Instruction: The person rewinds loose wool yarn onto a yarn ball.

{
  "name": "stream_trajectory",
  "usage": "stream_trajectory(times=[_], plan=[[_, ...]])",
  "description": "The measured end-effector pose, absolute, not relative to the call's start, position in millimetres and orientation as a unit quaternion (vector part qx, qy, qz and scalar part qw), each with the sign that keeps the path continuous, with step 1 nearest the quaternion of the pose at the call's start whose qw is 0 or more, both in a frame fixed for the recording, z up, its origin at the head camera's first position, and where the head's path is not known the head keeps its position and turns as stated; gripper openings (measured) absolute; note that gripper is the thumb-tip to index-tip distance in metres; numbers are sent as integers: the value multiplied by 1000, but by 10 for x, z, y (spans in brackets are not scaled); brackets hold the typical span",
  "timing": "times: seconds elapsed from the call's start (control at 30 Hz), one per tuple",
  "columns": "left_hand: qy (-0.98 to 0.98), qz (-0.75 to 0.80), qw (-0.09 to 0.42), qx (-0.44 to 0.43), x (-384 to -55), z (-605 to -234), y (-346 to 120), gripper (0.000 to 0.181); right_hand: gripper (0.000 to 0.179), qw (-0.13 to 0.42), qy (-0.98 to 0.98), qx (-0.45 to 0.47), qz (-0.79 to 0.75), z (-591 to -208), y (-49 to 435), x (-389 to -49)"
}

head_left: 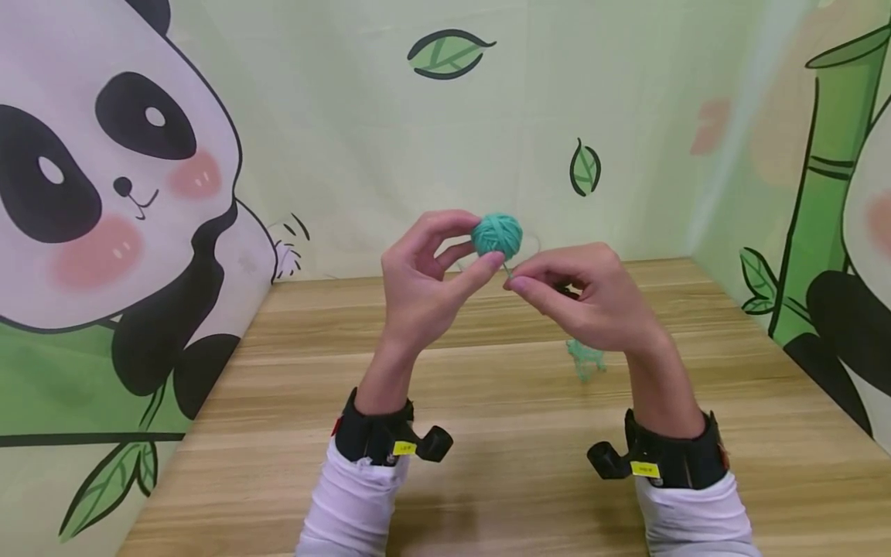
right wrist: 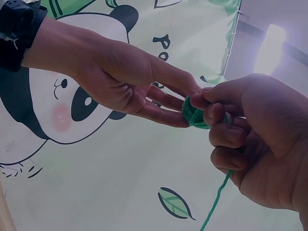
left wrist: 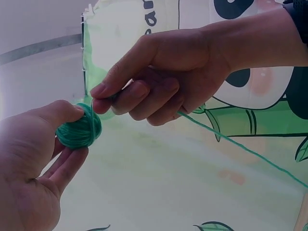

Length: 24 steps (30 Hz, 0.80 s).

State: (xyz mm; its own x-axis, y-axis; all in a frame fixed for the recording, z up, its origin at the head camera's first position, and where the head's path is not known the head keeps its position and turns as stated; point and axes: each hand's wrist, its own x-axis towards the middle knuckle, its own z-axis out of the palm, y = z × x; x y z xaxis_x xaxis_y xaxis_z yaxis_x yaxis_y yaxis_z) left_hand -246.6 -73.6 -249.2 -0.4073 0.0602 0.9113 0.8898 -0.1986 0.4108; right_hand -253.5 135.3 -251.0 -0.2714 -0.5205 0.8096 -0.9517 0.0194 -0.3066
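A small teal ball of yarn (head_left: 497, 235) is held up above the table between the thumb and fingers of my left hand (head_left: 428, 282). Just to its right, my right hand (head_left: 592, 294) pinches the yarn strand (head_left: 507, 270) that comes off the ball, thumb against forefinger. In the left wrist view the strand (left wrist: 240, 146) leaves the curled fingers of the right hand and runs down to the right. A loose tangle of the same yarn (head_left: 586, 358) lies on the table below my right hand, partly covered by it.
The wood-grain table (head_left: 487, 480) spreads under both hands. Behind it hangs a pale green backdrop (head_left: 334, 155) printed with pandas, leaves and bamboo. Each wrist wears a black strap with a small camera (head_left: 435, 444).
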Motion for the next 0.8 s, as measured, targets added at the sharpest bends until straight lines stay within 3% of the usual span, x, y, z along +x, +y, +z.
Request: stream_trajectory(times=[0.1, 0.3, 0.8], plan=[[-550, -636, 326, -432, -2459, -2484, -735, 39, 9, 250, -668, 551, 433, -2497, 1364, -2527], [-555, -632, 325, -433, -2468, -2490, -736, 38, 36, 253, -662, 552, 439, -2488, 1362, -2511], [-553, -624, 327, -445, -2656, -2618, -765, 40, 37, 251, -658, 552, 447, -2488, 1351, -2507]])
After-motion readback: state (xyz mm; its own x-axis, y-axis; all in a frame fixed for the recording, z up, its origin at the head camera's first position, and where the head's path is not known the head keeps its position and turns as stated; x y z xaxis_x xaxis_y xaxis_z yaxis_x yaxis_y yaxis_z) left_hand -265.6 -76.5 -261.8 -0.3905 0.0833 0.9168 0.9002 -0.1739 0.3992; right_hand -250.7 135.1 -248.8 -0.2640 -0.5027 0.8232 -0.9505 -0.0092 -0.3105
